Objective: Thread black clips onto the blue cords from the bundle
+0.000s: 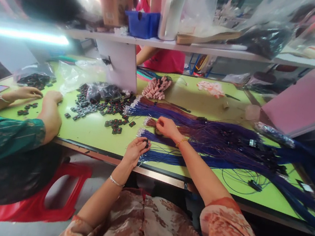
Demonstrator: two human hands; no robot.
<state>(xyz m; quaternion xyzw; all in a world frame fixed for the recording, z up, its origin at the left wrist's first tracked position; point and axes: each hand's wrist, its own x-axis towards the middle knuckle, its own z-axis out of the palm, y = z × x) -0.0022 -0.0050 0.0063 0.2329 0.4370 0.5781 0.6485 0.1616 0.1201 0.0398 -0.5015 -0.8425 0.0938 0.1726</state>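
Near the table's front edge, my left hand [134,151] is closed with a small black connector housing [146,143] between its fingertips. My right hand [167,129] lies over a bundle of brown wires [186,130], its fingers pinched at the wires close to their pale metal ends; what exactly they grip is hidden. Bundles of blue wires [165,157] run to the right beneath my forearm. More dark blue wires [161,113] lie beyond my right hand. Loose black housings [116,124] are scattered to the left of my hands.
A co-worker's hands [52,99] rest on the table at the left, by a few black housings. A pile of pink connectors [157,87] lies farther back. Overhead, a shelf [211,52] holds a blue bin [143,25] and a white cup [171,14]. A red stool [71,192] stands below left.
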